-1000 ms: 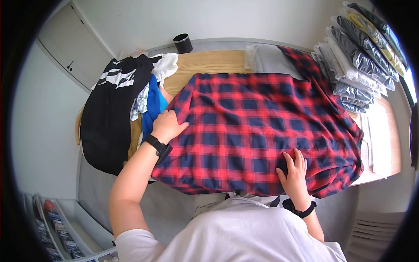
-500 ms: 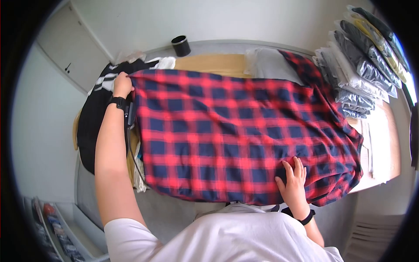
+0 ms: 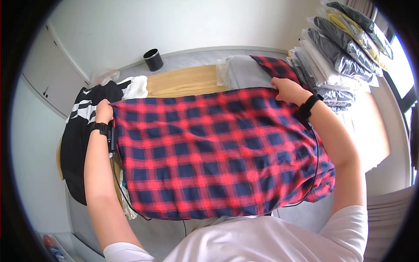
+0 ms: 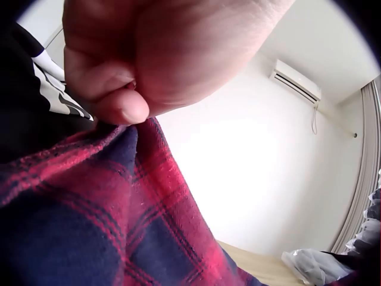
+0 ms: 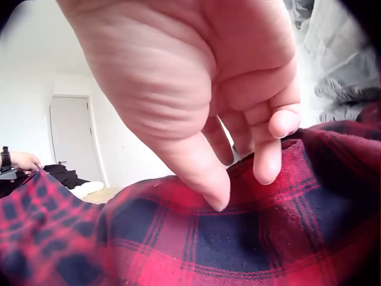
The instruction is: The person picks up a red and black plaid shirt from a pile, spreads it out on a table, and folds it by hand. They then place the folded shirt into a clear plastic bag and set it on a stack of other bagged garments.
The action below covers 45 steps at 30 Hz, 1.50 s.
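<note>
A red and navy plaid shirt [image 3: 200, 153] is spread across the table towards the person's body. At its far left corner the left hand [image 3: 104, 112] pinches the cloth, which rises to a peak under the fingers in the left wrist view. The right hand [image 3: 291, 91] is at the far edge of the shirt, towards the right. In the right wrist view its thumb [image 5: 208, 185] lies on the near side of the cloth and the curled fingers are over the edge. One plaid sleeve [image 3: 277, 67] extends beyond that hand.
Black and white clothing [image 3: 78, 131] is heaped at the left end of the wooden table [image 3: 181, 81]. A grey bagged garment [image 3: 244, 74] lies at the back. Tall stacks of bagged clothes [image 3: 336, 56] stand at the right. A black bin [image 3: 153, 60] is on the floor behind.
The left hand has moved outward and away from the body, drawing the shirt's left side out over the clothing heap. From lying on the near part, the right hand has moved to the far edge.
</note>
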Available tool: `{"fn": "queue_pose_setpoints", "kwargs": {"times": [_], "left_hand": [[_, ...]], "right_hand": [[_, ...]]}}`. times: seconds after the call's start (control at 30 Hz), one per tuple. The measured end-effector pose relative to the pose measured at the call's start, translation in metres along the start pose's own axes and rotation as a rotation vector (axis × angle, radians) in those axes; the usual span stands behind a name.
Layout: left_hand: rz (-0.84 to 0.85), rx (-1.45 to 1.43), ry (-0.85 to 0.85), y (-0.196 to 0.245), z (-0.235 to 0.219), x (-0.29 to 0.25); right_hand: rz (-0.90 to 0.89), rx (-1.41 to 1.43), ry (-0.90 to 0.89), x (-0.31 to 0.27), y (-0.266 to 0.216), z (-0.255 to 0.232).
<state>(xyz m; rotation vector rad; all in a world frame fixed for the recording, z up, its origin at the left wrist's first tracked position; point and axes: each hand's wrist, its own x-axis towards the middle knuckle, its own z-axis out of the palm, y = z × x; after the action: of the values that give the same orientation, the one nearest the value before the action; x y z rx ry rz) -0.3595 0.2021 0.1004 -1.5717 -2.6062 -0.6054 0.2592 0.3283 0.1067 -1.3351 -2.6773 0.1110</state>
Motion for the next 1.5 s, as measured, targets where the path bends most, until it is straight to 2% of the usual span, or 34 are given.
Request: {"fn": "queue_pose_setpoints", "kwargs": {"times": [0.03, 0.1, 0.13, 0.17, 0.2, 0.23, 0.3, 0.4, 0.47, 0.5, 0.53, 0.57, 0.6, 0.63, 0.67, 0.7, 0.73, 0.77, 0.83, 0.87, 0.9, 0.93, 0.97, 1.03, 1.13, 1.23, 1.27, 1.3, 1.33, 1.37, 1.4, 1.5], "left_hand": [[-0.012, 0.002, 0.004, -0.004, -0.003, -0.001], [-0.098, -0.141, -0.003, -0.01, -0.007, 0.001], [-0.219, -0.408, -0.019, -0.01, -0.01, 0.002], [-0.315, -0.647, -0.011, -0.009, -0.012, 0.003], [-0.316, -0.749, 0.026, -0.01, -0.011, 0.006], [-0.313, -0.855, 0.065, -0.009, -0.01, 0.009], [-0.256, -0.92, 0.063, 0.007, -0.01, 0.013], [-0.151, -0.845, 0.155, 0.012, 0.009, 0.041], [-0.06, -0.688, 0.248, -0.009, 0.047, 0.082], [-0.037, -0.655, 0.311, 0.012, 0.047, 0.072], [-0.031, -0.543, 0.281, 0.026, 0.049, 0.066], [-0.031, -0.588, 0.283, 0.025, 0.065, 0.072], [0.071, -0.408, 0.296, 0.038, 0.067, 0.058], [0.063, -0.403, 0.052, 0.034, 0.075, 0.06], [0.077, -0.359, -0.034, 0.03, 0.086, 0.058], [0.089, -0.314, -0.125, 0.035, 0.095, 0.047], [0.07, -0.244, -0.168, 0.042, 0.093, 0.039], [0.048, -0.172, -0.218, 0.044, 0.09, 0.03], [0.124, -0.263, -0.17, 0.042, 0.08, 0.024], [0.279, -0.388, -0.099, 0.048, 0.066, 0.012], [0.376, -0.375, -0.061, 0.053, 0.046, -0.004], [0.385, -0.29, -0.095, 0.051, 0.028, -0.015], [0.255, -0.551, -0.194, 0.055, 0.012, -0.041], [0.292, -0.543, -0.227, 0.063, -0.03, -0.106], [0.248, -0.563, -0.219, 0.053, -0.069, -0.2], [0.241, -0.457, -0.035, 0.021, -0.07, -0.277], [0.22, -0.426, 0.004, 0.009, -0.067, -0.298], [0.201, -0.395, 0.045, -0.003, -0.062, -0.318], [0.105, -0.445, 0.043, -0.016, -0.056, -0.336], [0.01, -0.495, 0.045, -0.027, -0.049, -0.351], [0.005, -0.532, 0.056, -0.033, -0.043, -0.362], [-0.063, -0.571, -0.027, -0.023, -0.035, -0.374]], "right_hand": [[0.17, 0.001, -0.204, 0.01, -0.001, -0.002], [0.301, -0.086, -0.342, 0.032, 0.014, -0.001], [0.291, -0.169, -0.224, 0.034, 0.013, -0.01], [0.326, -0.218, -0.198, 0.041, 0.023, -0.018], [0.353, -0.237, 0.08, 0.042, 0.03, -0.02], [0.405, -0.186, 0.229, 0.044, 0.04, -0.023], [0.385, -0.214, 0.452, 0.052, 0.056, -0.027], [0.426, -0.236, 0.576, 0.066, 0.057, -0.028], [0.429, -0.268, 0.577, 0.076, 0.066, -0.014], [0.436, -0.297, 0.569, 0.079, 0.069, -0.011], [0.472, -0.274, 0.596, 0.075, 0.055, -0.009], [0.456, -0.307, 0.581, 0.082, 0.071, 0.005], [0.487, -0.255, 0.483, 0.084, 0.072, 0.01], [0.518, -0.203, 0.382, 0.083, 0.072, 0.017], [0.514, -0.203, 0.379, 0.081, 0.071, 0.026], [0.391, -0.18, 0.391, 0.078, 0.072, 0.038], [0.269, -0.154, 0.395, 0.074, 0.068, 0.046], [0.268, -0.149, 0.371, 0.072, 0.068, 0.048], [0.155, -0.134, 0.235, 0.062, 0.048, 0.025], [0.106, -0.023, 0.214, 0.05, 0.029, 0.009], [0.056, 0.095, 0.188, 0.033, 0.005, -0.01], [0.099, 0.187, 0.135, 0.013, -0.022, -0.03], [0.142, 0.274, 0.087, -0.009, -0.045, -0.041], [-0.007, 0.354, 0.149, -0.055, -0.045, -0.04], [0.095, 0.326, 0.134, -0.132, -0.072, -0.05], [0.22, 0.29, 0.073, -0.197, -0.069, -0.048], [0.211, 0.297, 0.073, -0.216, -0.068, -0.048], [0.336, 0.334, 0.13, -0.234, -0.065, -0.049], [0.461, 0.369, 0.19, -0.254, -0.058, -0.049], [0.363, 0.301, 0.224, -0.275, -0.037, -0.05], [0.419, 0.257, 0.266, -0.294, -0.023, -0.054], [0.511, 0.244, 0.37, -0.33, -0.023, -0.059]]}}
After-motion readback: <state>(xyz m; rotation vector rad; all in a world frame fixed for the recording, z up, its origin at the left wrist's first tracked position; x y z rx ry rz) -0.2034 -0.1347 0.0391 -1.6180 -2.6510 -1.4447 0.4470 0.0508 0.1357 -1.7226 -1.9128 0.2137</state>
